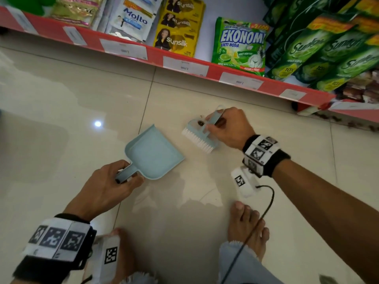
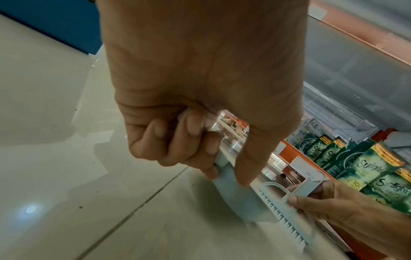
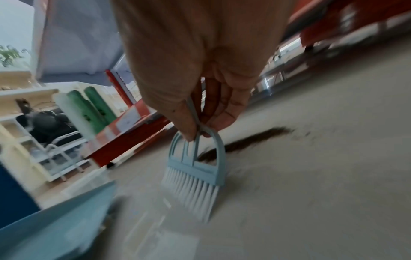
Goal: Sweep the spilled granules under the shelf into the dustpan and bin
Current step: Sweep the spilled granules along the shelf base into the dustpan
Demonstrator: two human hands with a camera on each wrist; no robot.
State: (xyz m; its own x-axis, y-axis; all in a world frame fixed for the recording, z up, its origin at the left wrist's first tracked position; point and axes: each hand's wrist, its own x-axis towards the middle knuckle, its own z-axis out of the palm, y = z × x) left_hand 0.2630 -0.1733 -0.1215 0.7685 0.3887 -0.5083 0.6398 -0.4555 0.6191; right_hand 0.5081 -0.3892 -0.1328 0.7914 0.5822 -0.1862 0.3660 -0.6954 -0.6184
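Gripping the handle of the pale blue dustpan (image 1: pixel 152 153), your left hand (image 1: pixel 106 186) has its fingers curled round it at lower centre-left of the head view, with the pan's open edge pointing toward the brush (image 1: pixel 202 133). Your right hand (image 1: pixel 229 128), right of centre, pinches the matching blue brush by its thin handle, white bristles angled down toward the dustpan and apart from it. The granules (image 3: pixel 244 143) lie as a dark brown streak on the pale tiled floor (image 1: pixel 61 99) just behind the brush head in the right wrist view, near the red shelf (image 1: pixel 235 77) edge. Sachets and green detergent packs (image 1: pixel 239 45) fill the shelf along the top of the frame. Your bare feet (image 1: pixel 247 224) show at the bottom.
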